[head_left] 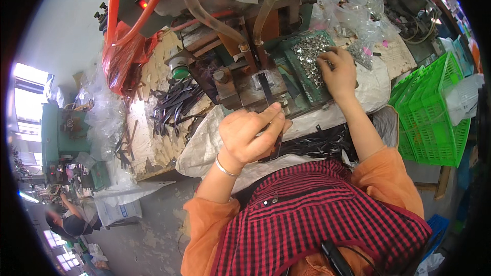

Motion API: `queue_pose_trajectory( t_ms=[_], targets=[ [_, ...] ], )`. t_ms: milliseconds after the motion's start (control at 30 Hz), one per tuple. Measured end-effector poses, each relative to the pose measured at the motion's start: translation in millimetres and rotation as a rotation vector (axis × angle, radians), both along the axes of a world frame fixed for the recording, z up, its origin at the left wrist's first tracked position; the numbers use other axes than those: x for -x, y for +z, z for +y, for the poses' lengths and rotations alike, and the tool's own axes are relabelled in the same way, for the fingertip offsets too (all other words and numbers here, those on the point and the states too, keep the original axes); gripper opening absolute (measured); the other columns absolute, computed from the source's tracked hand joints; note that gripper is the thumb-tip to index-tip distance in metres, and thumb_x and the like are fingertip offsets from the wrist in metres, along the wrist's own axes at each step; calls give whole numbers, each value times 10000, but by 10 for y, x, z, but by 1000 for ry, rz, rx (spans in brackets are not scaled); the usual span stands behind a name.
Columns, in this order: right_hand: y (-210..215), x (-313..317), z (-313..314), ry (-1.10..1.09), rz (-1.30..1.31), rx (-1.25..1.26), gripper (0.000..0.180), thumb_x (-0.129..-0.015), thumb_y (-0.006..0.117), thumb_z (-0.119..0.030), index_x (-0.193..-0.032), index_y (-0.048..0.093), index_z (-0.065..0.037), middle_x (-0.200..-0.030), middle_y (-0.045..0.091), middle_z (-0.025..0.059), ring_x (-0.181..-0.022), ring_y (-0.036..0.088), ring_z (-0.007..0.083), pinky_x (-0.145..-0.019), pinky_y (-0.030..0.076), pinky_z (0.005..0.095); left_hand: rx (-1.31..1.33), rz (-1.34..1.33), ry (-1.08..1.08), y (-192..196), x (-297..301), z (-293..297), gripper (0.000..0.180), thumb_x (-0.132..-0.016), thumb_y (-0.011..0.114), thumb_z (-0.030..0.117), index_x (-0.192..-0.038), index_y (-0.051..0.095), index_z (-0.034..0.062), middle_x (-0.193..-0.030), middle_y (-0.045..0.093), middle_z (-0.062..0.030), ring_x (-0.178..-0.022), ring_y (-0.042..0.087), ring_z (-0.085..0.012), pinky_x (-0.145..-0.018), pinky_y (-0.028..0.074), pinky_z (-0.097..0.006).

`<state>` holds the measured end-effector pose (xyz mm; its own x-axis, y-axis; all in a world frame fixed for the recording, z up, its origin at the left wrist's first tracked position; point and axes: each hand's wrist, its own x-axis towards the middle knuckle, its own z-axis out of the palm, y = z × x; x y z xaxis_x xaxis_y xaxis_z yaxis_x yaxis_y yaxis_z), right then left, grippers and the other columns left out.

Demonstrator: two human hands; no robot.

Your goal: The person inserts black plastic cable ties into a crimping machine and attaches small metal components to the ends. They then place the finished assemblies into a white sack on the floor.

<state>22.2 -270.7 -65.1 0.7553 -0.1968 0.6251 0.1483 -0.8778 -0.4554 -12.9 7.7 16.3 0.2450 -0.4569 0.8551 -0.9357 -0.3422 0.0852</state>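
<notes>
My left hand (250,132), with a bangle at the wrist, pinches a thin black strip (265,88) just in front of the machine. The strip's far end lies on the metal block beneath the machine's two upright arms, and its near part hangs below my fingers. My right hand (339,75) reaches to a heap of small shiny metal pieces (308,51) in a green tray (298,81). Its fingers are curled together at the heap's right side. Whether a piece is between them is too small to tell.
Loose black strips (176,103) lie left of the machine (240,79), with more (319,142) near my lap. A red plastic bag (125,61) is at the far left of the bench. At right stands a green crate (429,112). Another person (74,220) is at lower left.
</notes>
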Motion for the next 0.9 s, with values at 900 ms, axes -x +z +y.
queue_pose_trajectory(
  t_ms=[900],
  targets=[
    [132,-75,220,135,130,-307,188,-970,607,-90,-1106,695,6,-1030,729,133,-971,686,211,-870,507,310,57,673,896,-508,-667,1852,186,-781,693,111,-944,657,27,-788,688,-160,-751,685,-336,-664,534,-403]
  ],
)
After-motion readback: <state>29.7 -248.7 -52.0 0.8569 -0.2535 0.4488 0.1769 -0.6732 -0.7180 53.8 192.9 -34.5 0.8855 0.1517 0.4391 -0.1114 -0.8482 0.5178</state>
